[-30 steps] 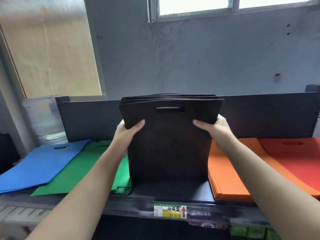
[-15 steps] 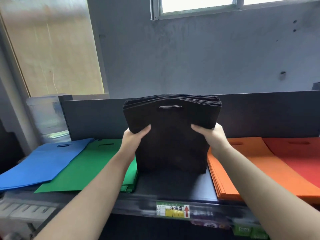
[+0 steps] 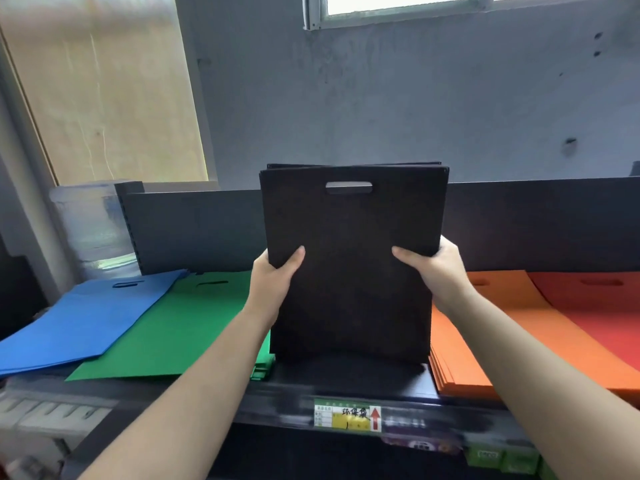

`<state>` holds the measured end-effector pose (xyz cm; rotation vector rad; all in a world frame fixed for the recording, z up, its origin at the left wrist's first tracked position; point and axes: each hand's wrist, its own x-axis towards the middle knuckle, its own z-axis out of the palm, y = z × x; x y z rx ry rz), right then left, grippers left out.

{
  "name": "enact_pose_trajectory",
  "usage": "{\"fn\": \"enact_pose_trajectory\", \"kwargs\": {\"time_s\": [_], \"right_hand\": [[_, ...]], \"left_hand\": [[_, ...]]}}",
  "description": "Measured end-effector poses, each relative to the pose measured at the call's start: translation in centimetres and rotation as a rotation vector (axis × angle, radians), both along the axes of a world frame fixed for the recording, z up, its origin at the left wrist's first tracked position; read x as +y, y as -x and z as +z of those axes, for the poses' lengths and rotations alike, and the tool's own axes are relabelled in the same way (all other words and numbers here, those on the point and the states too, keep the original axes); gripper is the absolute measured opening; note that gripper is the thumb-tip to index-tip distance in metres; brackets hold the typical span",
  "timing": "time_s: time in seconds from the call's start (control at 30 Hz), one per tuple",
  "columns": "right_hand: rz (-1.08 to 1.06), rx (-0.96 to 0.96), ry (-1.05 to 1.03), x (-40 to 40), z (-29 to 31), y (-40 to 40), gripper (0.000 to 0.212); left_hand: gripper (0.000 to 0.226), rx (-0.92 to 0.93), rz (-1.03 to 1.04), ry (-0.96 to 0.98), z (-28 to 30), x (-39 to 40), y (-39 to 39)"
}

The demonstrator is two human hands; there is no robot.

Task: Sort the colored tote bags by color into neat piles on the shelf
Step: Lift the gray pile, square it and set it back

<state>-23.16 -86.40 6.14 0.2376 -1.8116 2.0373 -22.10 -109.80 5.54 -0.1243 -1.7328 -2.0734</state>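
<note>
**Currently squaring the black stack before laying it down**

Presently I hold the stack of black tote bags upright on the shelf, its lower edge at or just above the bare dark gap between the green pile and the orange pile; contact with the deck I cannot confirm. My left hand grips the stack's left edge, thumb across the front face, fingers hidden behind. My right hand grips the right edge likewise.

Step in hand, by my judgement: aligning the black bags edge to edge. The top edges show several layers, nearly flush. The next move calls for tipping the stack flat into the gap without letting layers slide, and keeping it off both neighbours.

Materials: the bags look like thin, matte, non-woven fabric, flat rectangles, each with a slot-shaped die-cut handle near the top. The stack stands stiffly enough to hold its shape. The blue pile lies skewed, partly overlapping the green; the red pile sits right of the orange. A printed price label marks the shelf's front rail.
</note>
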Motion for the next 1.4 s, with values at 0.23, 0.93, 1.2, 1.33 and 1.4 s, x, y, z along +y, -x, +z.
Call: {"fn": "enact_pose_trajectory", "kwargs": {"time_s": [0.23,0.93,1.2,1.33,1.4], "right_hand": [[0.039,-0.034,-0.097,0.6,0.1,0.3,0.037],[0.055,-0.029,-0.049,0.6,-0.5,0.1,0.034],[-0.232,0.404,-0.401,0.5,4.7,-0.9,0.097],[-0.39,0.463,-0.735,1.2,6.9,-0.5,0.074],[-0.421,0.455,-0.761,1.4,7.0,-0.4,0.066]], "left_hand": [[0.023,-0.021,-0.026,0.181,0.7,-1.5,0.2],[0.032,0.461,0.37,0.459,7.1,-2.6,-0.4],[0.031,0.435,0.341,0.472,7.8,-2.6,-0.4],[0.031,0.429,0.315,0.469,7.7,-2.5,-0.4],[0.032,0.425,0.292,0.467,7.7,-2.4,-0.5]]}}
